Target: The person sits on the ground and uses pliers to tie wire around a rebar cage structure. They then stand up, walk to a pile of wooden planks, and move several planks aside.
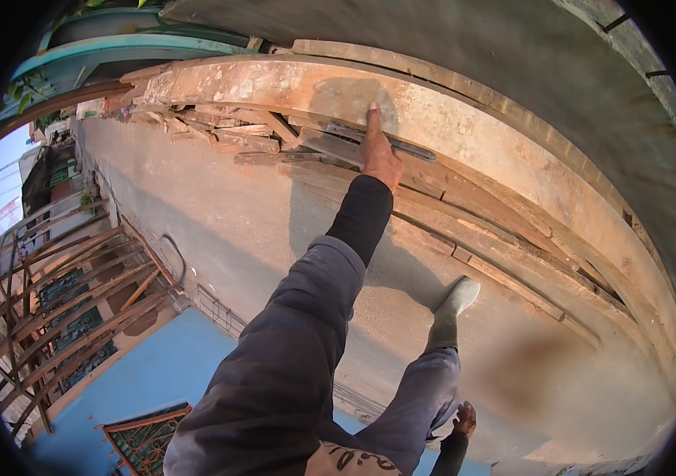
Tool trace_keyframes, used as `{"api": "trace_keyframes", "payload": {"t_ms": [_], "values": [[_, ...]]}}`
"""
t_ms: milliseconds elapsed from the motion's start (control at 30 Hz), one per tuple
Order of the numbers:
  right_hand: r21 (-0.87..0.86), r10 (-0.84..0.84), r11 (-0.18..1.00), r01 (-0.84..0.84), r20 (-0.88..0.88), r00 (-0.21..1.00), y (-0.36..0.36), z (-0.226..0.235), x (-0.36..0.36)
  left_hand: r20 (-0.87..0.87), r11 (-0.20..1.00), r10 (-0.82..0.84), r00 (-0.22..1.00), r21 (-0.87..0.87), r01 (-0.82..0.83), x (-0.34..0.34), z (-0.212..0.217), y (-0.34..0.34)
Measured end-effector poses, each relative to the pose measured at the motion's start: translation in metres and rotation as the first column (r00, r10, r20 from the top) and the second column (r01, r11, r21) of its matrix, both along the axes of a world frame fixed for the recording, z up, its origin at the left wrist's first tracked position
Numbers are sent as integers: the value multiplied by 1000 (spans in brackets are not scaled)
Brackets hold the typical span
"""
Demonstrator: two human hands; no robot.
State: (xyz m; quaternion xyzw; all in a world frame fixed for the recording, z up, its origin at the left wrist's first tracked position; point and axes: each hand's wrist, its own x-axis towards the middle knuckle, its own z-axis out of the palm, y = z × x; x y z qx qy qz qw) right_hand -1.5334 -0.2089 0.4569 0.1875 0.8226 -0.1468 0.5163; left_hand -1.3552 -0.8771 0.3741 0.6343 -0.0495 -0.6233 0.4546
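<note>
My left hand [380, 159], in a black sleeve [361, 218], reaches forward and is closed round a long dark flat bar [413, 151] with a rounded end. Its thumb points up toward the low concrete ledge [274, 86]. The bar's other end passes behind the hand, and I cannot make out its exact kind. Stacked wooden boards [473, 222] lie along the foot of the ledge, just beyond and to the right of this hand. Low at the right, my right hand [465, 419] hangs beside my leg with loosely bent fingers and nothing visible in it.
A heap of broken wood [235, 139] lies along the ledge to the left. My booted foot [458, 297] stands on the concrete ground [195, 182] beside the boards. A timber frame [76, 309] and a blue wall [147, 373] stand at the left.
</note>
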Motion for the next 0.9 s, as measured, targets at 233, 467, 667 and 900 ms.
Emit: {"api": "trace_keyframes", "payload": {"t_ms": [233,467,667,900], "values": [[-255,36,966,-44,-36,999,-89,-26,0,258,980,-55,964,201,2,-19,-90,-33],[-183,255,947,-266,-81,964,-136,-23,16,202,975,-84,976,218,38,-15,-59,-38],[-251,86,963,-102,-72,994,-129,-56,5,180,956,25,983,284,-76,-10,-55,-13],[-307,102,947,-98,-4,995,-179,-128,9,63,999,38,997,24,-39,8,-79,20]]}}
